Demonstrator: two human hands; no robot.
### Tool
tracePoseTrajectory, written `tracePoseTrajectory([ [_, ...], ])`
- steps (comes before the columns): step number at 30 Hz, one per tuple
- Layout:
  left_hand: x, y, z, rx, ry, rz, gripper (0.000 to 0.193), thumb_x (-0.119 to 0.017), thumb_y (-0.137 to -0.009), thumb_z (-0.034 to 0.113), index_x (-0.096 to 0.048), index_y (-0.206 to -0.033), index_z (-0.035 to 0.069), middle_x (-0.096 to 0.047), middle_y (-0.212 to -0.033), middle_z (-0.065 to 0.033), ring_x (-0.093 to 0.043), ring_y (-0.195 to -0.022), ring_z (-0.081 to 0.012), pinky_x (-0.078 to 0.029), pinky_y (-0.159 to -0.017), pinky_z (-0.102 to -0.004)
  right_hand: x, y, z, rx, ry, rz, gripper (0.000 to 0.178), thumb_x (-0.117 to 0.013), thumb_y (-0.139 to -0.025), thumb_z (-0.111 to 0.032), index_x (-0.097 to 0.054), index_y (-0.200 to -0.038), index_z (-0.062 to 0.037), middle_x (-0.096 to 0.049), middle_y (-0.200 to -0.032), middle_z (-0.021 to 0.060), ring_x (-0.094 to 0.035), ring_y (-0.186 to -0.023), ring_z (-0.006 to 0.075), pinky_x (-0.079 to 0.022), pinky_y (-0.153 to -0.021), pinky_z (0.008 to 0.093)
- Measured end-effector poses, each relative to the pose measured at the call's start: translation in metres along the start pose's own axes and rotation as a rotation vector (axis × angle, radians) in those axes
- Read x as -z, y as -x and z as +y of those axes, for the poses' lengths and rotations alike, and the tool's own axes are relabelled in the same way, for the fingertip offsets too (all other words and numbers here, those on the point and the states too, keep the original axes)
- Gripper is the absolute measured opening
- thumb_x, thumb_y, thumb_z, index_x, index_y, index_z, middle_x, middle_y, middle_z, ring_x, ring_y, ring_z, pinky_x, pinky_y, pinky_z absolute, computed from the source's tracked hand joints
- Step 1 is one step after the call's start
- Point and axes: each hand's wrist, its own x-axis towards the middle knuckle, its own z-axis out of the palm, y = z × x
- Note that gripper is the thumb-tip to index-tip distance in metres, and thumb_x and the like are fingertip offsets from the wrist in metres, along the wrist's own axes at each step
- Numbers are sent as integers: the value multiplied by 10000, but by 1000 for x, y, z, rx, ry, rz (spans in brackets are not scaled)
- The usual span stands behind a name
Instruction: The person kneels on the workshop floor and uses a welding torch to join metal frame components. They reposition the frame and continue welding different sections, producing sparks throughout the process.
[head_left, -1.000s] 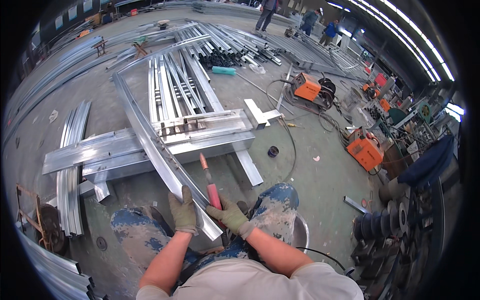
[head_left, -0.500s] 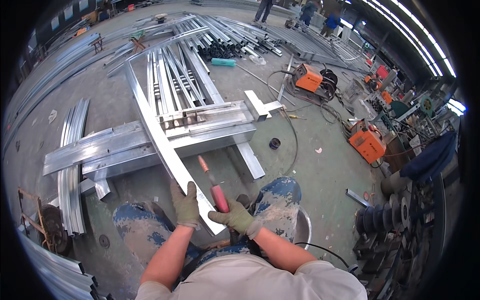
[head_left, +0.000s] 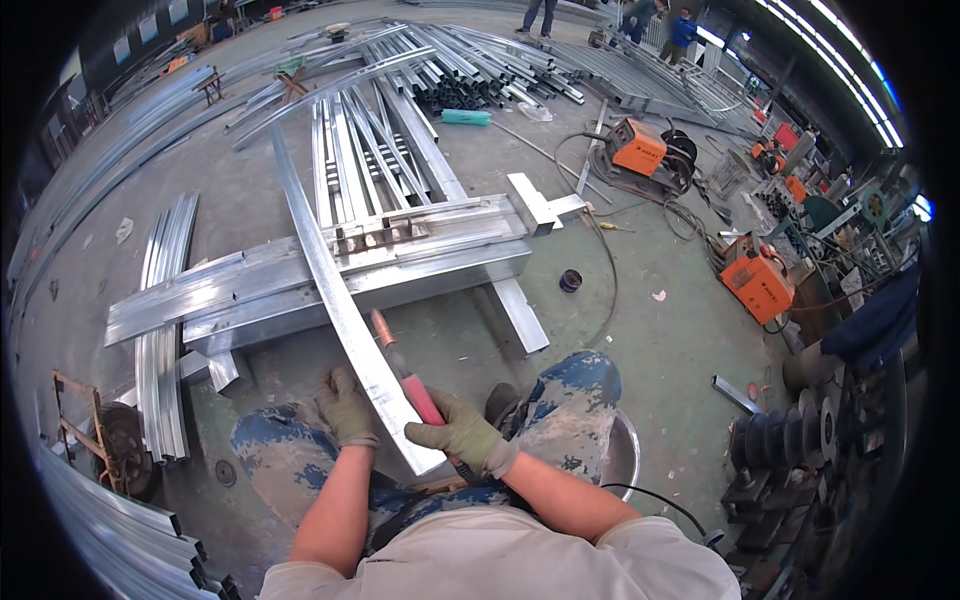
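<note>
A long silver metal tube (head_left: 345,300) slants across the stacked metal profiles, its near end over my lap. My left hand (head_left: 347,410), in a green work glove, is beside the tube's left edge with its fingers loosely extended and nothing visible in them. In my gloved right hand (head_left: 462,437) is a red-bodied hand tool (head_left: 421,400) with a copper-orange tip (head_left: 380,325); its exact kind is unclear. The right thumb reaches over to the tube's near end. The tool lies alongside the tube's right side, pointing away from me.
Wide metal profiles (head_left: 430,270) form a low support ahead. Behind lies a large pile of metal tubes (head_left: 470,65). Two orange machines (head_left: 637,146) with cables stand to the right, near wire spools (head_left: 790,435). More tubes (head_left: 165,330) lie at left. People (head_left: 680,35) are far back.
My left hand has let go of the tube and shifted left. The tube has turned, showing a narrower, different face. My right hand still holds the red tool. The whole view has shifted slightly.
</note>
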Motion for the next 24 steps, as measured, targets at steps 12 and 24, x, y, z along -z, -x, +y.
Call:
tracePoseTrajectory([
  [12, 57, -30, -14, 666, 330, -564, 515, -488, -1086, 453, -594, -1404, 62, -661, -1345, -161, -660, -1194, -348, -561, -1039, -534, -30, -17, 5, 211, -75, -106, 886, -825, -930, -362, -388, -1603, 14, -599, -1451, 160, -581, -1285, 223, -450, -1111, 352],
  [24, 6, -8, -54, 537, 16, -272, 337, -436, -1012, 24, -615, -1297, 39, -723, -1109, -182, -757, -953, -337, -655, -817, -505, 30, 3, 26, 28, -9, 162, 612, -822, -938, -303, -583, -1415, -3, -708, -1136, 76, -656, -976, 143, -558, -856, 308],
])
